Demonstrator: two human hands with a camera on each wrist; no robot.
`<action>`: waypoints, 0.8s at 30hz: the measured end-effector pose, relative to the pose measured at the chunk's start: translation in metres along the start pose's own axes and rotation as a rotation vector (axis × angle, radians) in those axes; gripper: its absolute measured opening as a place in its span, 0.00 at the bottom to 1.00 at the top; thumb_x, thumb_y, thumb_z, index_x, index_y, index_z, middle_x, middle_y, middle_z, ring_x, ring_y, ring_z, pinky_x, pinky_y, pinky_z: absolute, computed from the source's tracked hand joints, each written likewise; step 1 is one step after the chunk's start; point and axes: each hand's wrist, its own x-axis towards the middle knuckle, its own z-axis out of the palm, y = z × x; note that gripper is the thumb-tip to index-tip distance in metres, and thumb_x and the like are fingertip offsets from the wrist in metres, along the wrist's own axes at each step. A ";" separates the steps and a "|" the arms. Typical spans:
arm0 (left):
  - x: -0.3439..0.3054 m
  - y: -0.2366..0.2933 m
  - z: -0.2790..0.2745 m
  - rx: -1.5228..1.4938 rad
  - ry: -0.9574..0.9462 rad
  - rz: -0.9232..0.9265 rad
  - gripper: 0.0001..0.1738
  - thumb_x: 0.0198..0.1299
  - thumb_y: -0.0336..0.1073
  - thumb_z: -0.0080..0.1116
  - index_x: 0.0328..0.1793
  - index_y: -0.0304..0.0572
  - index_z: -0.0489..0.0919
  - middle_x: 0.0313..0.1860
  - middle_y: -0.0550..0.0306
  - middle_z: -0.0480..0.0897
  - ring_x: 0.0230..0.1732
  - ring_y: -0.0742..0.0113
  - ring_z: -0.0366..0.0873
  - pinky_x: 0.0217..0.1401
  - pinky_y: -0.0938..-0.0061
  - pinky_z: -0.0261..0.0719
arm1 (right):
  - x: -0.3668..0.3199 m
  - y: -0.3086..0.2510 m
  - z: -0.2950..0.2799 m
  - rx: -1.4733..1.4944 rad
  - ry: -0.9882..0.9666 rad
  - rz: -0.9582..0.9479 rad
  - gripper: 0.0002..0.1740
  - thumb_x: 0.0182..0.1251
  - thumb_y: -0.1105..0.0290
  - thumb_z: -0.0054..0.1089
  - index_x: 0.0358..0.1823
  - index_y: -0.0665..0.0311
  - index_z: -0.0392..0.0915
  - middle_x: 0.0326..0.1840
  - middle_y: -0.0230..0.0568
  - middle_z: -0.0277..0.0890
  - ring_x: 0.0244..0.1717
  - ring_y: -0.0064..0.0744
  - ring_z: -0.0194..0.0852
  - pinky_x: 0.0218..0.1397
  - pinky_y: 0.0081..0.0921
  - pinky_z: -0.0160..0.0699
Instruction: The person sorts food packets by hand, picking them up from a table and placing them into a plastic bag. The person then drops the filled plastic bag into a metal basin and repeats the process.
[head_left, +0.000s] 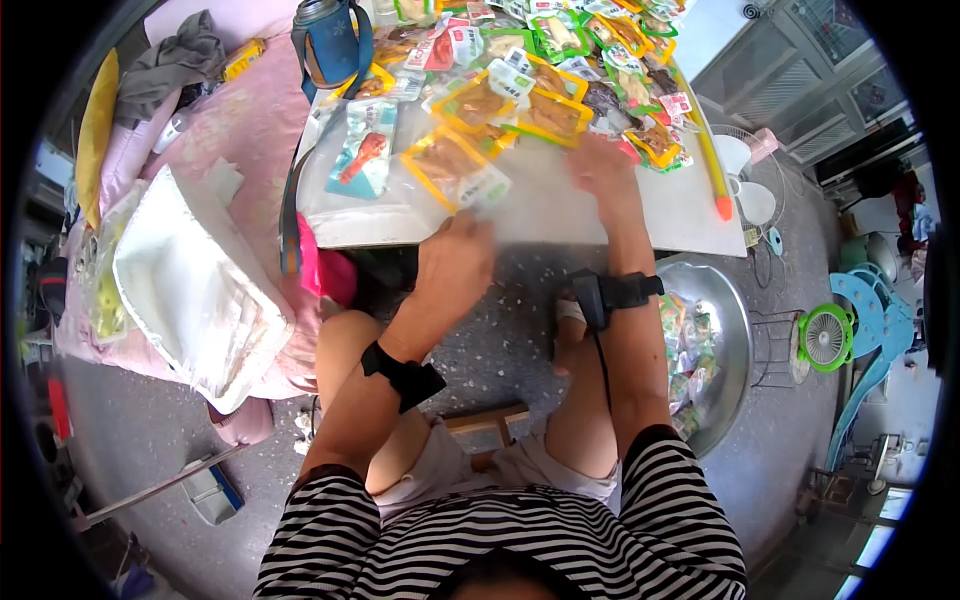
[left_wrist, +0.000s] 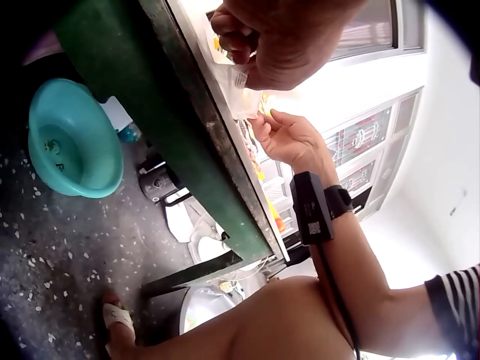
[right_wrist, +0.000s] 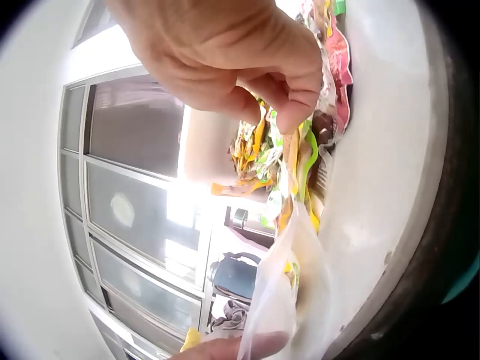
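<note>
Bag (right_wrist: 289, 307) of clear thin film at near edge of white table (head_left: 680, 215), mouth toward heap of snack packets (head_left: 560, 60), rim pinched between thumb and curled fingers of left hand (left_wrist: 289, 37). Right hand (right_wrist: 225, 52) just beyond bag at edge of heap, fingers curled down onto packet edges, grip on any single packet not determinable. Judged near weightless, limp and slick, prone to collapse and to slide on smooth top; best held by mouth rim at two points, with snack packets taken by flat sealed borders.
</note>
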 end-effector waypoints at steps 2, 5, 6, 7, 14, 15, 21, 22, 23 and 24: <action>0.000 -0.001 0.001 0.003 0.014 -0.009 0.09 0.52 0.27 0.59 0.40 0.40 0.77 0.32 0.48 0.74 0.33 0.45 0.77 0.31 0.56 0.76 | -0.013 -0.013 -0.017 0.008 0.055 0.002 0.18 0.64 0.66 0.63 0.52 0.69 0.79 0.37 0.34 0.80 0.34 0.20 0.75 0.31 0.19 0.77; 0.000 -0.002 -0.001 0.002 0.037 -0.018 0.08 0.52 0.27 0.59 0.39 0.41 0.78 0.31 0.49 0.75 0.31 0.45 0.78 0.31 0.57 0.76 | -0.025 -0.021 -0.057 -0.086 0.156 -0.011 0.17 0.60 0.65 0.67 0.45 0.70 0.82 0.33 0.33 0.80 0.30 0.19 0.73 0.29 0.17 0.76; 0.000 -0.002 -0.002 0.000 0.031 -0.026 0.07 0.52 0.27 0.59 0.39 0.40 0.78 0.31 0.49 0.74 0.31 0.45 0.78 0.31 0.57 0.76 | -0.028 -0.021 -0.072 -0.111 0.169 0.011 0.16 0.59 0.65 0.68 0.43 0.70 0.83 0.32 0.33 0.80 0.28 0.18 0.73 0.29 0.17 0.75; 0.000 -0.003 -0.002 -0.003 0.023 -0.031 0.07 0.52 0.27 0.59 0.39 0.40 0.78 0.31 0.49 0.74 0.31 0.45 0.78 0.31 0.57 0.76 | -0.028 -0.020 -0.086 -0.141 0.180 0.024 0.16 0.57 0.66 0.69 0.43 0.71 0.83 0.30 0.33 0.80 0.28 0.19 0.74 0.30 0.18 0.76; 0.003 0.000 -0.005 -0.014 0.031 -0.015 0.07 0.52 0.25 0.59 0.39 0.38 0.80 0.30 0.47 0.75 0.29 0.44 0.77 0.30 0.57 0.75 | -0.035 0.009 -0.108 -0.900 0.501 -0.287 0.38 0.54 0.54 0.71 0.60 0.73 0.72 0.53 0.51 0.75 0.51 0.44 0.78 0.51 0.36 0.78; 0.003 0.000 -0.005 -0.016 0.033 -0.010 0.07 0.52 0.25 0.59 0.39 0.38 0.80 0.30 0.47 0.75 0.29 0.44 0.77 0.30 0.57 0.75 | -0.046 0.003 -0.108 -1.003 0.392 -0.146 0.43 0.51 0.46 0.71 0.61 0.71 0.71 0.58 0.56 0.71 0.59 0.52 0.72 0.58 0.40 0.74; 0.004 0.003 -0.005 -0.042 0.054 -0.013 0.04 0.52 0.27 0.59 0.33 0.38 0.76 0.28 0.49 0.73 0.29 0.46 0.76 0.29 0.58 0.74 | -0.091 -0.028 -0.075 -1.337 0.210 0.143 0.38 0.44 0.46 0.74 0.48 0.70 0.76 0.41 0.54 0.81 0.46 0.52 0.80 0.49 0.42 0.78; 0.004 0.004 -0.005 -0.047 0.059 -0.016 0.04 0.52 0.27 0.60 0.30 0.38 0.74 0.28 0.49 0.72 0.29 0.47 0.76 0.29 0.58 0.74 | -0.095 -0.034 -0.070 -1.371 0.187 0.235 0.36 0.44 0.47 0.75 0.45 0.70 0.76 0.38 0.53 0.82 0.43 0.52 0.81 0.47 0.43 0.79; 0.003 0.006 -0.005 -0.039 0.064 -0.015 0.04 0.52 0.27 0.60 0.31 0.39 0.74 0.28 0.50 0.72 0.29 0.48 0.76 0.28 0.58 0.74 | -0.098 -0.030 -0.069 -1.325 0.217 0.151 0.35 0.43 0.48 0.75 0.43 0.70 0.76 0.37 0.53 0.82 0.42 0.53 0.82 0.46 0.43 0.79; 0.003 0.007 -0.005 -0.032 0.070 -0.014 0.04 0.52 0.27 0.60 0.31 0.39 0.75 0.27 0.50 0.72 0.29 0.48 0.76 0.28 0.58 0.74 | -0.101 -0.024 -0.068 -1.278 0.246 0.068 0.35 0.43 0.48 0.76 0.41 0.71 0.75 0.35 0.54 0.82 0.40 0.53 0.82 0.45 0.43 0.79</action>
